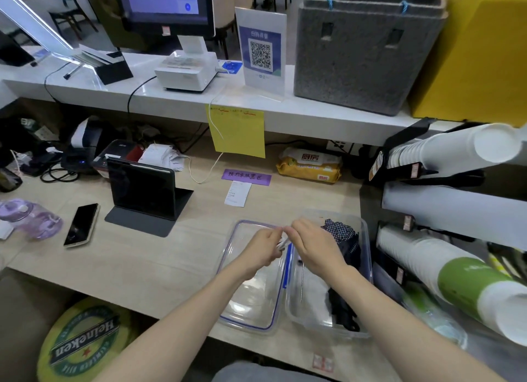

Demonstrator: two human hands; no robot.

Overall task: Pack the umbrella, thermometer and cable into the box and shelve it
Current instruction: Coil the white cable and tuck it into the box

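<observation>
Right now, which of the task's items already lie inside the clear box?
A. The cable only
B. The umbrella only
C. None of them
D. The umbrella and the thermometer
D: the dark folded umbrella and the thin metal probe of the thermometer lie in the clear box, while the white cable is held between the left hand and right hand above it.

Clear plastic box [368,270] sits open on the wood counter; dark folded umbrella [343,273] lies lengthwise along the box's right side; thin metal probe thermometer [301,279] lies in the box left of the umbrella; white cable [282,243] is bunched up over the box's left rim; blue-trimmed lid [251,304] lies flat just left of the box.
</observation>
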